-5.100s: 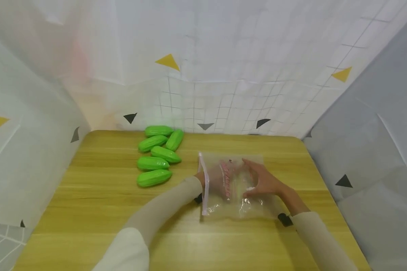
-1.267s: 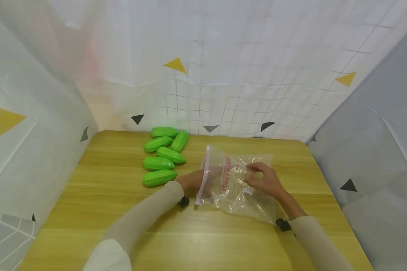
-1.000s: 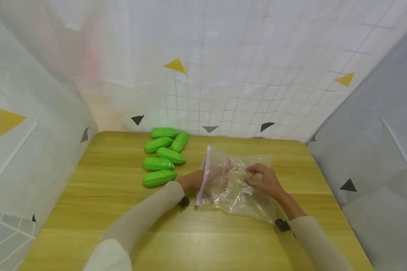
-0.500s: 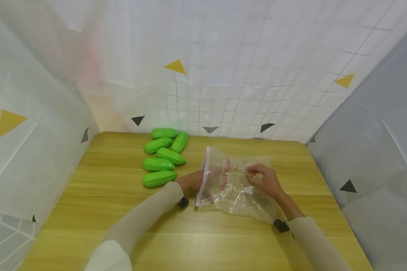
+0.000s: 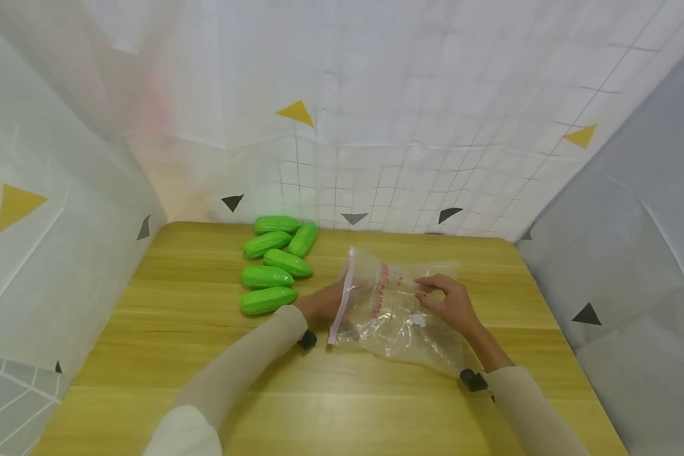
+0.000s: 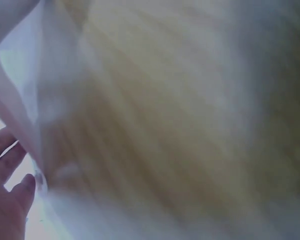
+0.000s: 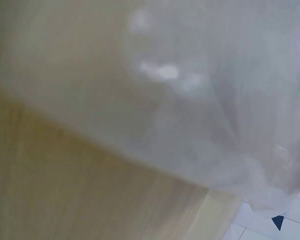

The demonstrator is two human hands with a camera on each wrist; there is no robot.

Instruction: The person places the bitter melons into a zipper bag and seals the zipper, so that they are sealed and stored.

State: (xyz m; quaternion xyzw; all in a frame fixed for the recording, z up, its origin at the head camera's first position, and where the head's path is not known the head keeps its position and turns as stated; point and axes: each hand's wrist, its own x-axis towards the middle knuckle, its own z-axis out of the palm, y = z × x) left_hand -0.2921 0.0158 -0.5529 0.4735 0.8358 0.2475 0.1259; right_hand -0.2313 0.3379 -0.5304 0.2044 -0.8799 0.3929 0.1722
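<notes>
A clear zip bag (image 5: 393,342) with pink lettering lies puffed up and wrinkled right of the table's middle. Its mouth, edged by a pink strip (image 5: 344,294), faces left and stands raised. The left hand (image 5: 319,304) reaches into that mouth, its spread fingers showing dimly through the plastic. On the bag's right part, the right hand (image 5: 450,307) pinches the upper layer between thumb and fingers. The left wrist view has blurred plastic (image 6: 155,110) across most of it, with fingers (image 6: 12,157) by the pink edge. Plastic (image 7: 190,115) fills much of the right wrist view.
Several green ridged, cucumber-shaped vegetables (image 5: 266,276) lie in a group at the back left, the nearest close to the left wrist. White patterned sheets (image 5: 405,114) wall the wooden table (image 5: 308,418) at the back and both sides.
Since the oldest frame, the left hand has drawn back leftward to the bag's mouth, which has lifted. The right hand went from spread fingers to a pinch. Over the last second both barely move.
</notes>
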